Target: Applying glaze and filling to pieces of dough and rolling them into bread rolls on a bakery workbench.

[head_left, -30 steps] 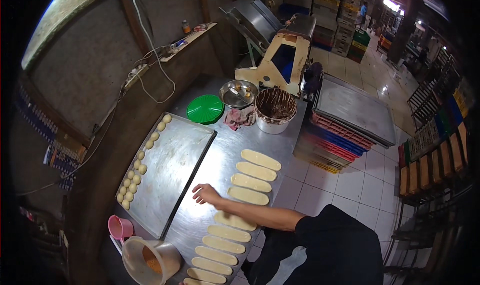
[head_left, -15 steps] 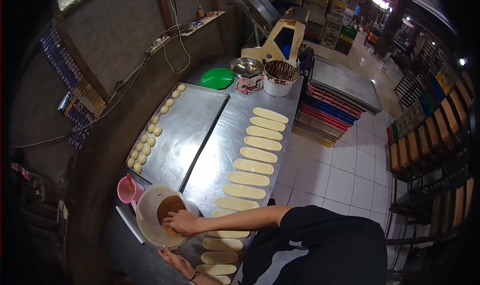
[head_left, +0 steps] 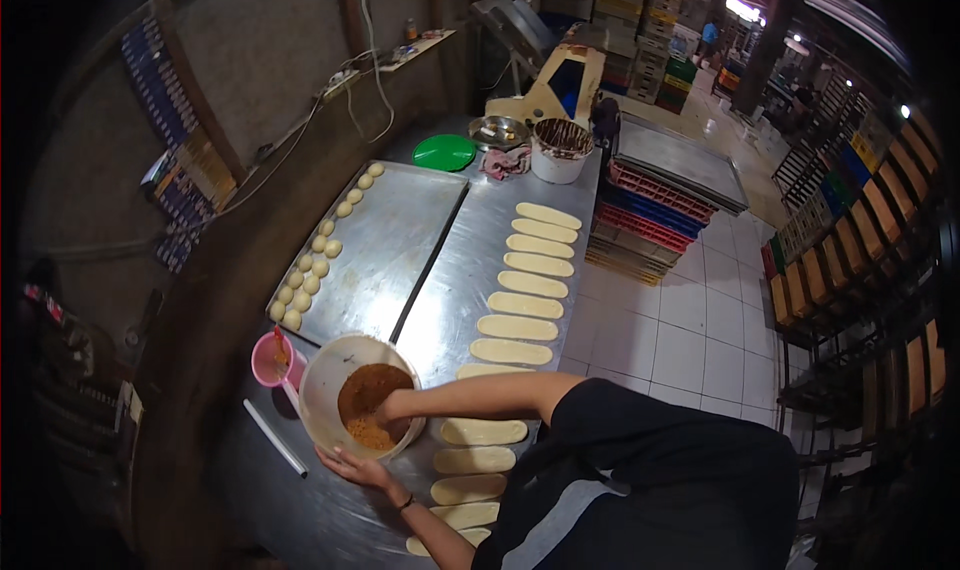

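Note:
My right hand (head_left: 393,408) reaches into a whitish plastic bucket (head_left: 322,395). Its fingers are sunk in a brown, crumbly filling (head_left: 372,382) and cannot be seen. My left hand (head_left: 358,467) wears a dark wristband and holds the bucket from outside, at its near lower side. A row of flat, oval dough pieces (head_left: 524,305) runs along the steel table (head_left: 420,365), beside the bucket and partly under my right arm. Touching the bucket's left side is a pink jug (head_left: 265,367) with a red-handled utensil in it.
A large metal tray (head_left: 385,240) carries several dough balls (head_left: 320,268) along its left side. A white stick (head_left: 275,437) lies near the bucket. Farther back are a green lid (head_left: 443,153), a metal bowl (head_left: 490,130), a cloth (head_left: 505,163) and a chocolate-smeared bucket (head_left: 556,168). Stacked crates (head_left: 645,210) stand right.
My right hand has gone deeper into the brown filling, hiding its fingers. My left hand has come up against the bucket's side. The whole view has shifted slightly.

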The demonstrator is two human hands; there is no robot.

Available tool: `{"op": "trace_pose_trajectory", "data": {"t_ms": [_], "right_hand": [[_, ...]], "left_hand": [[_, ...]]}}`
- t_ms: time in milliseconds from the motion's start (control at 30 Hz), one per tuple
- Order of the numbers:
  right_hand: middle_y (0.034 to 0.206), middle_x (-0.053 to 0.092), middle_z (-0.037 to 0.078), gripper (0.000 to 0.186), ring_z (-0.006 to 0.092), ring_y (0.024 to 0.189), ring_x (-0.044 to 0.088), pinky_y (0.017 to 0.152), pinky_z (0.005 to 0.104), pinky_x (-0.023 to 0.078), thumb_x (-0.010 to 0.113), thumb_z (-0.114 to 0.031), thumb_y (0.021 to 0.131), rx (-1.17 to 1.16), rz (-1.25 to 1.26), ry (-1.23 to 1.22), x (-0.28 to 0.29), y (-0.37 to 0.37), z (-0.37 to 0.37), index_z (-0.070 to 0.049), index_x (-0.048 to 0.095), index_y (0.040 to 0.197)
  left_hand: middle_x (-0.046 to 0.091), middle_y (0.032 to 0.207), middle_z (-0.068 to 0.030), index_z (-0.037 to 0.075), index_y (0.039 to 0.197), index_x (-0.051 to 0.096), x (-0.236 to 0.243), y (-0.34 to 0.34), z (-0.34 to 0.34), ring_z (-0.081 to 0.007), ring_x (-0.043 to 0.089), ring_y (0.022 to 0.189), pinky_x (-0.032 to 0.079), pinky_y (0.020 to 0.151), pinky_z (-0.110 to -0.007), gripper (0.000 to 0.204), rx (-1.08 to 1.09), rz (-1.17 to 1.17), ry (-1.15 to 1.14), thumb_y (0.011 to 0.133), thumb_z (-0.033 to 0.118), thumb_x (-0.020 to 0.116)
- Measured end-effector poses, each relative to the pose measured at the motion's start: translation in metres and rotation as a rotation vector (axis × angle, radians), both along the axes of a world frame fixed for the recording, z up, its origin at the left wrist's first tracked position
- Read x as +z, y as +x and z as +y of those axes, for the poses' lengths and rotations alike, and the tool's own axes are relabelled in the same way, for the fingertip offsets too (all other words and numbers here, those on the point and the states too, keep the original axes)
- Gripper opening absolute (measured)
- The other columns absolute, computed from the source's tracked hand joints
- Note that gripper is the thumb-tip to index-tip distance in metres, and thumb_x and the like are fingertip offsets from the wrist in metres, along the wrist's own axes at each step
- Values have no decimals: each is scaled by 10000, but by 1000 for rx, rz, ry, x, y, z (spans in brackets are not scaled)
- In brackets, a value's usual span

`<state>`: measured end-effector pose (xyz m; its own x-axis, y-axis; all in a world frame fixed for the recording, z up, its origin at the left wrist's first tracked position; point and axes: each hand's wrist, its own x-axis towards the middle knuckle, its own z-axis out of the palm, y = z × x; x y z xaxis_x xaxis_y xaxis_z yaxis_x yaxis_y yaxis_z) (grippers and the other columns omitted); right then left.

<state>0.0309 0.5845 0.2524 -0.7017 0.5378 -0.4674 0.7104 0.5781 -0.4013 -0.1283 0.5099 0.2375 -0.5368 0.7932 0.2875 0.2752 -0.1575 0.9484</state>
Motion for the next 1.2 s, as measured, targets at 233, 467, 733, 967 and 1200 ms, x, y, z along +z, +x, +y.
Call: {"op": "trace_pose_trajectory", "data": {"t_ms": [233, 467, 733, 967, 1200], "right_hand": [[838, 727, 175, 184, 346, 756, 688, 689, 476, 546, 764, -176, 732, -471, 140, 105, -36, 30, 100, -59, 739, 872], [929, 721, 209, 240, 379, 797, 678, 684, 465, 547, 647, -174, 802, -88, 235, 163, -56, 14, 58, -24, 708, 978], [1025, 737, 170, 343, 297, 842, 654, 713, 440, 544, 620, -161, 804, 207, -92, -29, -210, 45, 76, 21, 697, 1085], [894, 711, 144, 285, 242, 765, 650, 651, 405, 530, 588, -179, 832, -139, -104, -463, -11, -14, -20, 27, 719, 979], [838, 681, 131, 183, 209, 780, 660, 701, 372, 557, 703, -109, 791, -326, 331, -710, 14, -20, -30, -7, 699, 944]], "left_hand": [[495, 1458, -238, -62, 1469, 415, 3, 39, 21, -354, 503, 1325, 372, 1139, -434, 535, -120, -95, 117, 1057, 270, 496], [595, 1346, -241, -60, 1397, 502, -3, 12, -23, -337, 613, 1209, 496, 1011, -417, 433, 32, -295, -32, 1032, 170, 541], [607, 1329, -262, -40, 1386, 522, 35, 59, -7, -436, 598, 1202, 475, 1016, -469, 442, -25, -103, 13, 1035, 229, 517], [622, 1264, -262, -31, 1336, 545, 25, 16, -41, -442, 585, 1177, 481, 988, -482, 393, 113, 155, -209, 998, 168, 526], [635, 1184, -297, -65, 1286, 561, 25, 2, -49, -468, 607, 1097, 475, 970, -506, 368, 152, 273, -162, 957, 97, 533]]}}
